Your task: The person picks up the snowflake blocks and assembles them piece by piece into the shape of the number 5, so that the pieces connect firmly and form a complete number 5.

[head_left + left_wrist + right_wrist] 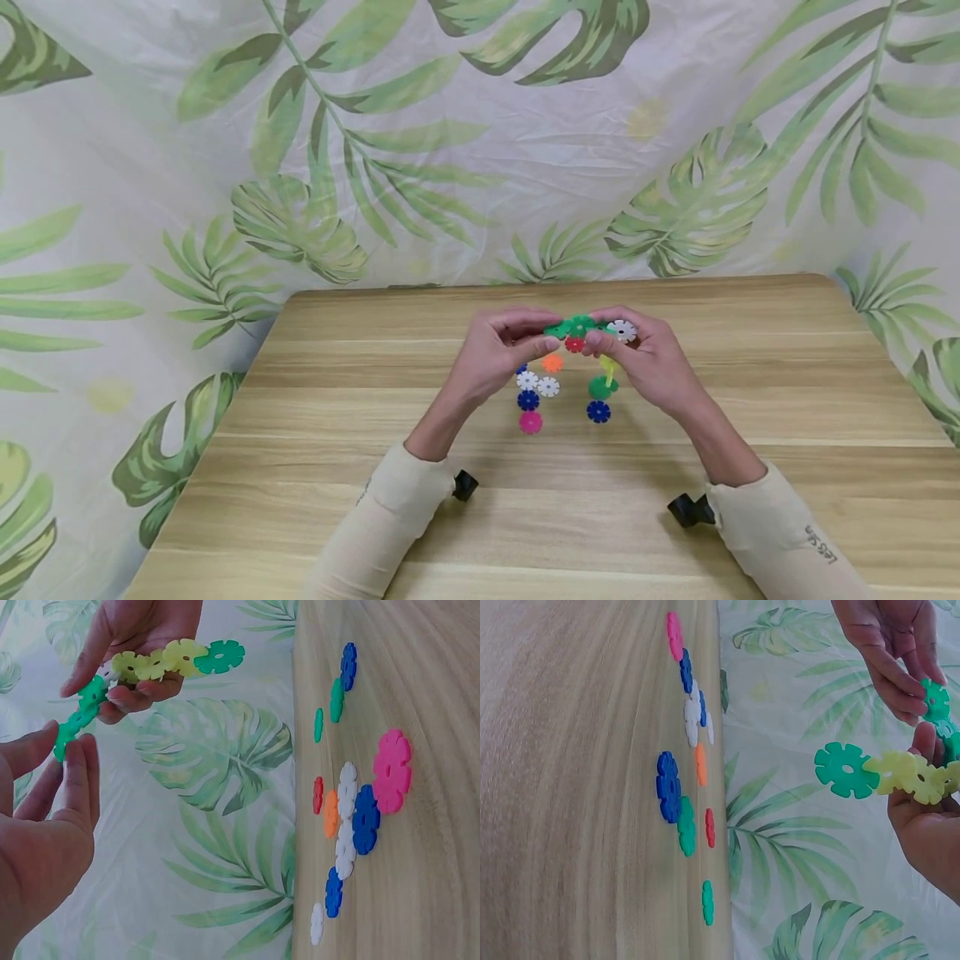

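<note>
Both hands hold a bent chain of slotted flower-shaped plastic discs raised above the table. My left hand [498,354] pinches a green disc [66,741] at one end of it between thumb and fingers. Around the chain's middle, my right hand [656,358] has its fingers curled, with a white disc [622,331] showing at them. Past the right fingers run yellow discs [182,657], ending in another green disc [847,770]. In the right wrist view, the right hand partly covers the yellow discs.
Loose discs lie on the wooden table [360,500] below the hands: pink [531,422], blue [598,412], orange [552,362], red [575,343], several white [548,387] and green ones [708,903]. A leaf-printed cloth [420,200] hangs behind the table.
</note>
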`<state>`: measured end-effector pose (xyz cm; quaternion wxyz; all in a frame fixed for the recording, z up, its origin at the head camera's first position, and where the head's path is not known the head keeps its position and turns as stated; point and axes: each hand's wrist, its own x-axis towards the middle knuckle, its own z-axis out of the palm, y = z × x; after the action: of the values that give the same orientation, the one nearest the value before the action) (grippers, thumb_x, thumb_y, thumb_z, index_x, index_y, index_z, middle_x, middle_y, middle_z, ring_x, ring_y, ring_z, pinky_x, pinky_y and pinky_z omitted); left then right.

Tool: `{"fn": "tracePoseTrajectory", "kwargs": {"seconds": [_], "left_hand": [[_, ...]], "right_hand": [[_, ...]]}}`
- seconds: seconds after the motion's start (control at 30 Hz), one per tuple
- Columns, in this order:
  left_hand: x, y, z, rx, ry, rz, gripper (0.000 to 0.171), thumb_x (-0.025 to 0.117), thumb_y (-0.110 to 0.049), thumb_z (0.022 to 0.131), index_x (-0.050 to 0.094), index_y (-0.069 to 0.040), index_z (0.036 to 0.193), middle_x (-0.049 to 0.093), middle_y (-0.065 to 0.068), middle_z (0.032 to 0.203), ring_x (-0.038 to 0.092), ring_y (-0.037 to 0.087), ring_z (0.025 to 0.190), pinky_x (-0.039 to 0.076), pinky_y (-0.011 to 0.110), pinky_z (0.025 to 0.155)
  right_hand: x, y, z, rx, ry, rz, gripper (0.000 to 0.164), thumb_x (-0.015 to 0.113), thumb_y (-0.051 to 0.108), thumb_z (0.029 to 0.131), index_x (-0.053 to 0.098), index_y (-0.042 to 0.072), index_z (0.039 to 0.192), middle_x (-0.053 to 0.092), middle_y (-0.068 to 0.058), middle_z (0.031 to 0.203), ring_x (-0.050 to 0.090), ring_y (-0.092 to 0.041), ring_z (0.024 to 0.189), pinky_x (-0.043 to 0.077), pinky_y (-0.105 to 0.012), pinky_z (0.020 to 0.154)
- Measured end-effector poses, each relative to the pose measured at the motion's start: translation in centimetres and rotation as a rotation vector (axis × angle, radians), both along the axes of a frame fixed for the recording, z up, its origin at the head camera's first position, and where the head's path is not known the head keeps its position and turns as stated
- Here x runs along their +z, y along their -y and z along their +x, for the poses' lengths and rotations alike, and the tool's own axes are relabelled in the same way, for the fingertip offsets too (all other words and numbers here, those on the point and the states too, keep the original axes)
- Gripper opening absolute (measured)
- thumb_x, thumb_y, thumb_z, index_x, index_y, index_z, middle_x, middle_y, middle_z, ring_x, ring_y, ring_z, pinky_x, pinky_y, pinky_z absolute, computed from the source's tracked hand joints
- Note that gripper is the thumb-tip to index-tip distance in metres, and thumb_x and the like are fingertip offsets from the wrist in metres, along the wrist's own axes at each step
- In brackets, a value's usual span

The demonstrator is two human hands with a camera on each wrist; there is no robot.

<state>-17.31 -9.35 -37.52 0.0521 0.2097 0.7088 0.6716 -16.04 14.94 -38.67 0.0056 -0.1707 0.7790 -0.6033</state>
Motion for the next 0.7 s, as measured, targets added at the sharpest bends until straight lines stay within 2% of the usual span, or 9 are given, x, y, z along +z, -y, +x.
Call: {"fn": "tracePoseTrajectory", "kwargs": {"seconds": [0.1,0.2,0.3,0.37,0.5,0.57,0.7], "left_hand": [[-0.05,0.06,0.02,-0.009,0.000,-0.031,0.027,0.077,-0.003,0.098,0.077,0.002,0.124,0.079,0.021,0.119,0.079,0.027,0.100,0.064,0.024,0.086],[-0.05,0.27,0.00,-0.010,-0.004,-0.059,0.026,0.078,-0.006,0.098,0.078,0.000,0.124,0.081,0.019,0.114,0.078,0.034,0.096,0.063,0.024,0.079],[0.01,0.59,-0.05,-0.004,-0.004,-0.083,0.025,0.078,-0.008,0.098,0.080,-0.003,0.122,0.082,0.015,0.108,0.076,0.027,0.087,0.060,0.024,0.073],[0.03,0.76,-0.13,-0.005,-0.005,-0.084,0.024,0.079,-0.008,0.098,0.080,-0.003,0.121,0.082,0.015,0.108,0.076,0.020,0.085,0.061,0.024,0.073],[0.03,0.84,-0.27,-0.011,-0.010,-0.064,0.024,0.080,-0.005,0.096,0.080,0.000,0.120,0.081,0.018,0.113,0.076,0.013,0.085,0.060,0.023,0.073],[0.01,0.76,-0.29,-0.015,-0.015,-0.057,0.025,0.080,-0.003,0.095,0.080,0.001,0.120,0.081,0.020,0.115,0.075,0.014,0.085,0.059,0.022,0.071],[0.01,0.52,-0.22,-0.012,-0.020,-0.057,0.026,0.080,-0.003,0.095,0.080,0.002,0.120,0.081,0.020,0.114,0.077,0.015,0.085,0.062,0.024,0.074]], "right_hand": [[0.17,0.00,0.05,0.001,0.002,-0.008,0.026,0.068,0.017,0.107,0.071,0.001,0.127,0.076,0.005,0.098,0.074,-0.011,0.091,0.064,-0.027,0.081],[0.29,-0.02,0.09,0.006,-0.003,0.001,0.025,0.068,0.016,0.107,0.071,0.002,0.127,0.077,0.002,0.097,0.075,-0.011,0.089,0.063,-0.026,0.077],[0.38,-0.06,0.13,0.020,-0.003,0.026,0.024,0.069,0.018,0.106,0.072,0.004,0.127,0.078,-0.006,0.099,0.075,-0.011,0.088,0.060,-0.027,0.069],[0.37,-0.07,0.13,0.030,-0.003,0.044,0.024,0.069,0.019,0.106,0.073,0.006,0.126,0.079,-0.011,0.101,0.075,-0.011,0.087,0.057,-0.028,0.065],[0.21,-0.04,0.14,0.039,-0.009,0.043,0.023,0.068,0.018,0.107,0.072,0.006,0.126,0.077,-0.021,0.105,0.075,-0.012,0.088,0.059,-0.029,0.067],[0.10,-0.05,0.14,0.033,-0.016,0.035,0.023,0.069,0.018,0.107,0.072,0.005,0.126,0.077,-0.020,0.106,0.076,-0.011,0.091,0.062,-0.031,0.071],[-0.02,-0.11,0.12,0.013,-0.025,0.034,0.023,0.070,0.019,0.106,0.073,0.006,0.125,0.079,-0.011,0.105,0.078,-0.010,0.091,0.061,-0.028,0.066]]}}
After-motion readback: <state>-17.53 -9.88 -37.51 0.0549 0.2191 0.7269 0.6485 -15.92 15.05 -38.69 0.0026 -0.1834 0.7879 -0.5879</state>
